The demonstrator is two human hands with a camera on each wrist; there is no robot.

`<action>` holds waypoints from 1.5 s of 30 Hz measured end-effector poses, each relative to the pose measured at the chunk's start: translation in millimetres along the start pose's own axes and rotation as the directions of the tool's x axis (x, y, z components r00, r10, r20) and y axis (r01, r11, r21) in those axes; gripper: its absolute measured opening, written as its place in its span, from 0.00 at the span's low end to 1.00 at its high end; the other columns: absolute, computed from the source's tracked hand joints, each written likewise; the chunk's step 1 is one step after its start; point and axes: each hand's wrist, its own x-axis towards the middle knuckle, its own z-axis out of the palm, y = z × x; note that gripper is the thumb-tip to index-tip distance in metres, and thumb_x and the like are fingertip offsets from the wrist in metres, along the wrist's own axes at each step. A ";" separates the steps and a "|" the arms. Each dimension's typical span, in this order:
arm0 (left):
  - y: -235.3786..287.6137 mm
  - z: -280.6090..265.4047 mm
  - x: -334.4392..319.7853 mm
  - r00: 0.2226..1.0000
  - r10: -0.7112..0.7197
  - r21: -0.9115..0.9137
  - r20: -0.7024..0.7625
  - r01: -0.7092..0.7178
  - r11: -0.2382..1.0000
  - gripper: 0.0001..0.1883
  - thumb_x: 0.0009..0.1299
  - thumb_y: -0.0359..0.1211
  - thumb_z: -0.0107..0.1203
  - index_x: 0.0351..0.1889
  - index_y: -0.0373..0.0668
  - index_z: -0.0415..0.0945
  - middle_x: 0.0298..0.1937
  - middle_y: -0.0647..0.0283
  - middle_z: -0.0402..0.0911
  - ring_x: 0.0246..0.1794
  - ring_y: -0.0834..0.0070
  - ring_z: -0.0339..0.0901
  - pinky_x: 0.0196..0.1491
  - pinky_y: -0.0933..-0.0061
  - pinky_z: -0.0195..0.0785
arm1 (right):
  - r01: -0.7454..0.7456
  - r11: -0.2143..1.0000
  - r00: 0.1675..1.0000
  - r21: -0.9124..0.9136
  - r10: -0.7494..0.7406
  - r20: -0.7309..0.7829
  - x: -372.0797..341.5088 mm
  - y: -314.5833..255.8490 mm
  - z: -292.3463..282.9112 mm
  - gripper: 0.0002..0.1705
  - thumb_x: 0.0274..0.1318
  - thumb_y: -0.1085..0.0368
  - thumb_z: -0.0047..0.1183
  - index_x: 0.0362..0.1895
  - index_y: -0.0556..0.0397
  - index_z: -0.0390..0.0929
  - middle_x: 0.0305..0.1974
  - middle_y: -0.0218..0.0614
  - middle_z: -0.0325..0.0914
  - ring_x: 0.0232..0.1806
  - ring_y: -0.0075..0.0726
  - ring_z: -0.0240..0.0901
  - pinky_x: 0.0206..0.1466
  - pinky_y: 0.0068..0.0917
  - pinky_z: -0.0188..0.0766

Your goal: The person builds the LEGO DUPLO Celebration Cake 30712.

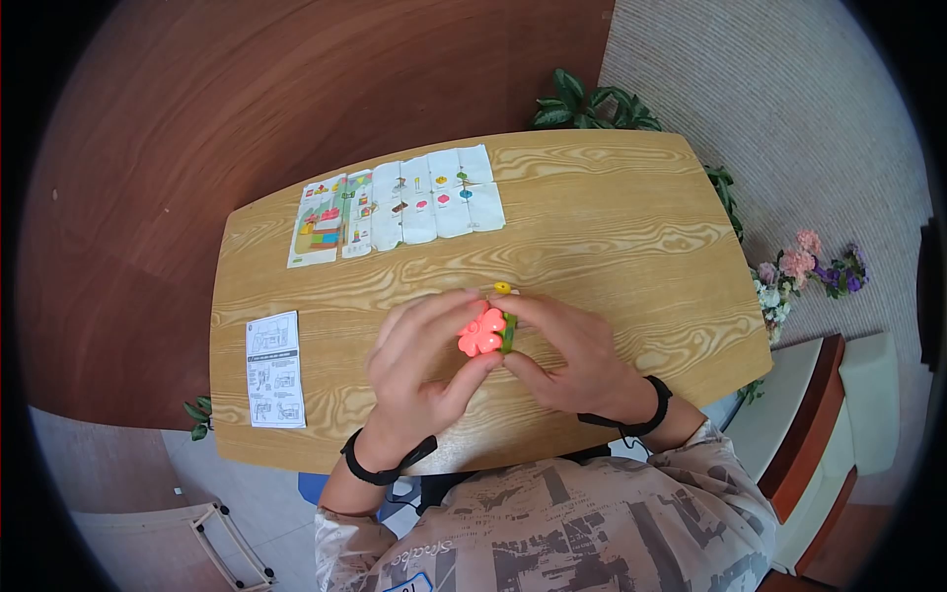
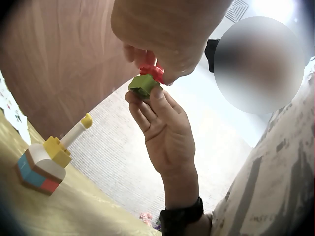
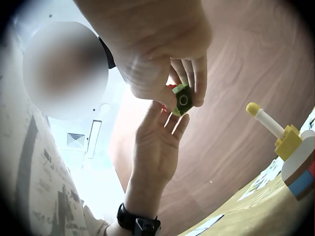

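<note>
My left hand (image 1: 409, 360) pinches a coral-pink flower-shaped toy piece (image 1: 481, 333) between thumb and fingers. From the other side my right hand (image 1: 572, 350) pinches a green toy brick (image 1: 509, 333) whose hollow underside shows in the right wrist view. Flower and brick sit right against each other, held up above the table. Beyond the hands stands a built block stack (image 2: 43, 167) with blue, red, brown, white and yellow parts and a white stick with a yellow tip (image 2: 86, 120). In the head view the hands hide most of this stack, leaving the yellow tip visible.
On the wooden table (image 1: 631, 227) an unfolded picture sheet (image 1: 400, 205) lies at the far side, and a printed black-and-white leaflet (image 1: 275, 370) at the left. Plants and flowers (image 1: 801, 259) stand past the right edge, beside a cushioned chair (image 1: 819, 444).
</note>
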 end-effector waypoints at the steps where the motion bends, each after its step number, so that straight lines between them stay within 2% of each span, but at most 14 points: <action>1: -1.1 1.8 -0.9 0.998 -0.057 -0.005 -0.001 0.057 0.998 0.26 0.58 0.32 0.81 0.55 0.37 0.86 0.53 0.54 0.90 0.49 0.57 0.87 0.54 0.62 0.80 | -0.009 1.000 1.000 -0.021 0.009 0.004 0.2 0.5 0.9 0.36 0.58 0.69 0.69 0.71 0.59 0.73 0.60 0.49 0.84 0.56 0.56 0.85 0.58 0.42 0.84; 5: -0.8 3.8 -2.1 0.964 -0.246 -0.048 0.100 0.252 0.967 0.29 0.59 0.33 0.81 0.59 0.36 0.84 0.51 0.53 0.89 0.50 0.58 0.88 0.54 0.62 0.80 | -0.016 0.994 0.999 -0.112 0.021 0.040 2.0 4.7 5.8 0.34 0.61 0.65 0.68 0.70 0.56 0.74 0.59 0.48 0.84 0.55 0.55 0.86 0.55 0.42 0.84; 11: -9.6 5.7 -7.1 0.917 -0.356 -0.036 0.179 0.368 0.929 0.28 0.61 0.31 0.79 0.60 0.36 0.83 0.51 0.52 0.89 0.49 0.60 0.87 0.53 0.64 0.81 | -0.051 0.990 0.993 -0.131 0.065 0.099 0.4 12.0 15.3 0.36 0.63 0.63 0.67 0.73 0.55 0.71 0.60 0.47 0.83 0.57 0.54 0.84 0.58 0.44 0.82; 14: -18.5 4.7 -9.0 0.924 -0.331 -0.012 0.190 0.339 0.941 0.26 0.63 0.29 0.78 0.60 0.37 0.85 0.52 0.54 0.88 0.47 0.65 0.86 0.53 0.66 0.80 | -0.077 0.990 0.989 -0.115 0.090 0.113 0.4 14.4 16.1 0.38 0.63 0.62 0.67 0.74 0.54 0.69 0.61 0.48 0.82 0.57 0.54 0.83 0.59 0.44 0.81; 17: -36.1 4.1 -13.5 0.947 -0.267 0.109 0.178 0.251 0.962 0.26 0.64 0.28 0.76 0.61 0.37 0.84 0.52 0.53 0.88 0.49 0.60 0.86 0.54 0.64 0.80 | -0.089 0.991 0.989 -0.098 0.100 0.107 1.2 15.3 15.6 0.36 0.64 0.60 0.67 0.73 0.54 0.70 0.60 0.48 0.82 0.57 0.55 0.83 0.58 0.44 0.81; 20: -54.1 6.8 -16.3 0.933 -0.291 0.200 0.212 0.250 0.947 0.25 0.65 0.27 0.74 0.61 0.37 0.83 0.55 0.50 0.88 0.52 0.53 0.85 0.57 0.60 0.79 | -0.057 0.989 0.991 -0.137 0.072 0.109 1.0 16.2 14.4 0.31 0.66 0.59 0.66 0.70 0.54 0.74 0.57 0.48 0.84 0.55 0.55 0.84 0.57 0.44 0.81; 26: -86.2 18.6 -36.6 0.785 -0.464 0.301 0.410 0.364 0.882 0.24 0.65 0.22 0.68 0.61 0.37 0.81 0.55 0.48 0.86 0.55 0.47 0.83 0.57 0.52 0.77 | -0.017 0.991 0.985 -0.136 0.040 0.169 -1.8 17.4 13.9 0.21 0.68 0.57 0.65 0.60 0.51 0.82 0.47 0.43 0.87 0.45 0.52 0.86 0.48 0.42 0.82; 29: -98.3 25.0 -48.1 0.794 -0.427 0.257 0.433 0.345 0.903 0.26 0.63 0.22 0.67 0.62 0.39 0.81 0.55 0.50 0.86 0.54 0.48 0.84 0.56 0.52 0.78 | -0.043 0.992 0.979 -0.121 0.065 0.191 -2.6 16.7 14.2 0.19 0.66 0.59 0.68 0.57 0.51 0.84 0.46 0.43 0.88 0.44 0.51 0.86 0.48 0.41 0.83; 35: -98.4 25.3 -49.5 0.743 -0.445 0.337 0.499 0.307 0.890 0.31 0.60 0.22 0.69 0.65 0.42 0.79 0.55 0.52 0.85 0.56 0.49 0.84 0.56 0.54 0.79 | -0.052 0.993 0.972 -0.107 0.075 0.224 -1.4 15.7 14.9 0.17 0.65 0.59 0.69 0.54 0.51 0.86 0.43 0.43 0.88 0.42 0.51 0.87 0.46 0.41 0.83; 38: -93.9 24.7 -49.2 0.739 -0.445 0.360 0.506 0.288 0.887 0.35 0.58 0.23 0.72 0.67 0.43 0.78 0.57 0.54 0.85 0.60 0.51 0.82 0.61 0.55 0.78 | -0.048 0.993 0.968 -0.112 0.074 0.240 -1.6 15.5 15.3 0.16 0.65 0.59 0.69 0.53 0.50 0.86 0.42 0.42 0.88 0.41 0.50 0.87 0.45 0.40 0.83; 41: -77.0 11.3 -39.9 0.815 -0.354 0.400 0.459 0.167 0.901 0.38 0.57 0.25 0.74 0.68 0.43 0.76 0.59 0.54 0.84 0.63 0.52 0.80 0.65 0.55 0.76 | -0.047 0.993 0.966 -0.104 0.072 0.250 -1.1 15.7 14.3 0.16 0.65 0.58 0.69 0.53 0.50 0.86 0.42 0.41 0.88 0.41 0.49 0.87 0.45 0.40 0.83; 44: -51.5 -12.4 -13.8 0.851 -0.326 0.416 0.412 0.143 0.898 0.38 0.60 0.27 0.74 0.72 0.44 0.75 0.61 0.51 0.84 0.65 0.48 0.79 0.67 0.53 0.74 | -0.029 0.997 0.960 -0.075 0.048 0.277 -4.3 17.5 15.5 0.16 0.67 0.56 0.66 0.53 0.49 0.84 0.38 0.39 0.87 0.39 0.49 0.86 0.43 0.43 0.82; 45: -42.8 -19.3 -7.3 0.834 -0.326 0.383 0.445 0.152 0.911 0.39 0.60 0.27 0.74 0.73 0.44 0.74 0.62 0.51 0.84 0.65 0.48 0.79 0.67 0.53 0.74 | -0.015 0.998 0.957 -0.062 0.032 0.287 -4.0 18.5 16.6 0.16 0.69 0.55 0.64 0.53 0.49 0.83 0.37 0.38 0.86 0.39 0.49 0.86 0.42 0.45 0.81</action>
